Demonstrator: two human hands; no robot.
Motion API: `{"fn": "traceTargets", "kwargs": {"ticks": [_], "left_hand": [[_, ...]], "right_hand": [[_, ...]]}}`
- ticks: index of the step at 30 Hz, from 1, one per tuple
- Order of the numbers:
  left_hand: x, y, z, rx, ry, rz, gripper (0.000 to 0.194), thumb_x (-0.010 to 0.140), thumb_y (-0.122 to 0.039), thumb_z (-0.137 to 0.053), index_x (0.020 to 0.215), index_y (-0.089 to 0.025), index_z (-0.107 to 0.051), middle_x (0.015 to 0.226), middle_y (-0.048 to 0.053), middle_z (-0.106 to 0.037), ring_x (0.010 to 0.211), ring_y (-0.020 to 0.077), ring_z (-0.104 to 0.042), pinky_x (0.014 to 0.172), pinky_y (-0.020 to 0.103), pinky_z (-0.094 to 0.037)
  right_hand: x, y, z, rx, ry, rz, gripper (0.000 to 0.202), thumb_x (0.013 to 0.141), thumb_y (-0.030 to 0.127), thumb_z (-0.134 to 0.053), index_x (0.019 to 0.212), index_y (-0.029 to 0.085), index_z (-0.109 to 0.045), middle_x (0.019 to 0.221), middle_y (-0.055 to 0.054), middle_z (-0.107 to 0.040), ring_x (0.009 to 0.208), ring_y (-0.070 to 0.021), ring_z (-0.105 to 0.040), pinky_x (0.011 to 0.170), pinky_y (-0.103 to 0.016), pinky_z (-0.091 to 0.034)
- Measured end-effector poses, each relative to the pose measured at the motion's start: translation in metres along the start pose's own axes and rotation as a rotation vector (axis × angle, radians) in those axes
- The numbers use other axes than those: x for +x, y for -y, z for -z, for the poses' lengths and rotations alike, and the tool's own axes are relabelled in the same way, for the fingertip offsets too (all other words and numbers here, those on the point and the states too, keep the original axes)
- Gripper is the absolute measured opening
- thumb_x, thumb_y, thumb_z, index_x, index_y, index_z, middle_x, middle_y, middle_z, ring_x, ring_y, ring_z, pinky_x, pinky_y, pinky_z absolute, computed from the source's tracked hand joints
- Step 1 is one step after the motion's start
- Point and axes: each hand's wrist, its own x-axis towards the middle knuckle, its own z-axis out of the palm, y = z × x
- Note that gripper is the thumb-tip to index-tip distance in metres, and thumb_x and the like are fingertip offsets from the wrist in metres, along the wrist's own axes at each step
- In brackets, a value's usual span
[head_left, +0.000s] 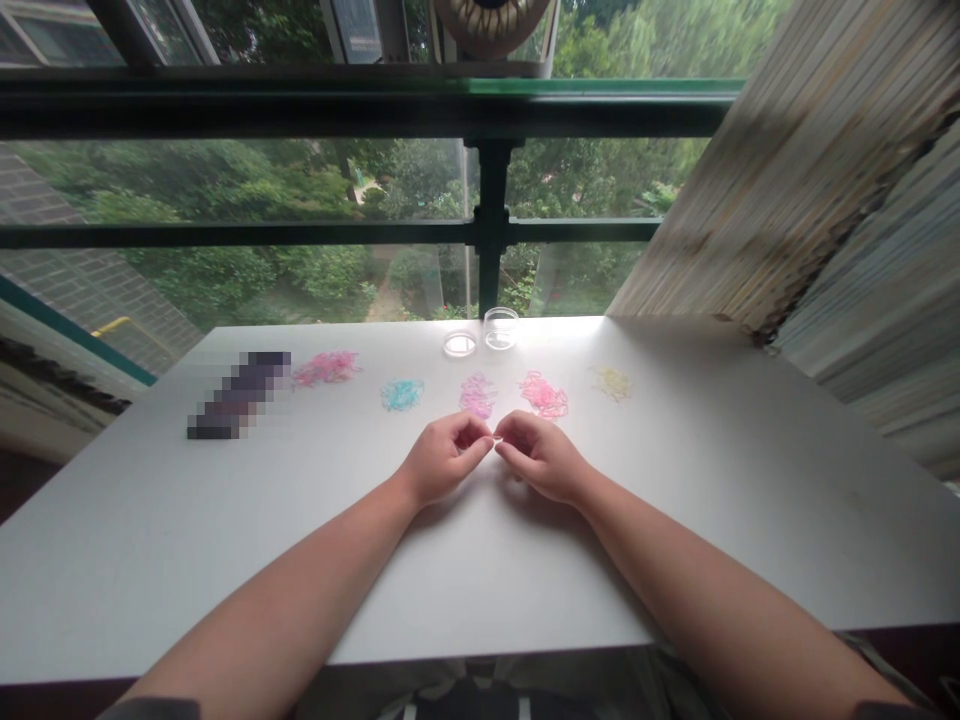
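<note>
Two hands of mine, left hand and right hand, fingertips pinched nearly together on a tiny pale piece, too small to identify. Piece sits between them, above white tabletop, just nearer me than the purple pile.

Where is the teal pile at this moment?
In the head view, the teal pile lies on the white table, left of centre, between the larger pink pile and the lilac pile.
</note>
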Motion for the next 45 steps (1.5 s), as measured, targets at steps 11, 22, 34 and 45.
{"fn": "traceTargets", "kwargs": {"ticks": [11, 22, 34, 45], "left_hand": [[-0.0003, 0.0006, -0.0009, 0.026, 0.017, -0.010, 0.013, 0.082, -0.028, -0.055, 0.081, -0.016, -0.060, 0.076, 0.001, -0.063, 0.068, 0.0119, -0.055, 0.065, 0.023, -0.043], [0.0002, 0.0017, -0.0008, 0.075, 0.045, 0.003, 0.016, 0.082, -0.030, -0.054, 0.079, -0.017, -0.061, 0.074, 0.001, -0.063, 0.064, 0.0114, -0.052, 0.062, 0.023, -0.042], [0.0000, 0.0003, -0.0011, 0.104, 0.044, -0.001, 0.019, 0.081, -0.034, -0.055, 0.076, -0.016, -0.059, 0.072, 0.002, -0.062, 0.061, 0.0112, -0.051, 0.059, 0.023, -0.042], [0.0005, -0.0003, -0.0009, 0.046, 0.022, 0.031, 0.021, 0.081, -0.035, -0.055, 0.083, -0.016, -0.063, 0.076, 0.002, -0.064, 0.062, 0.0109, -0.052, 0.060, 0.023, -0.042]], "right_hand": [[0.0001, 0.0010, 0.0014, -0.022, -0.082, 0.018, 0.005, 0.081, 0.021, -0.053, 0.079, 0.017, -0.055, 0.070, 0.000, -0.056, 0.060, -0.0109, -0.050, 0.055, -0.023, -0.040], [0.0001, 0.0022, -0.0008, 0.077, -0.072, 0.009, 0.008, 0.082, 0.022, -0.052, 0.084, 0.018, -0.058, 0.066, 0.000, -0.056, 0.053, -0.0099, -0.048, 0.049, -0.023, -0.039], [0.0012, 0.0036, 0.0020, -0.019, -0.076, 0.059, 0.008, 0.079, 0.019, -0.054, 0.079, 0.018, -0.061, 0.071, -0.002, -0.061, 0.060, -0.0117, -0.051, 0.054, -0.024, -0.040], [0.0018, 0.0028, 0.0029, 0.027, -0.140, 0.067, 0.007, 0.079, 0.018, -0.054, 0.077, 0.017, -0.061, 0.069, -0.001, -0.059, 0.059, -0.0109, -0.049, 0.054, -0.024, -0.040]]}}
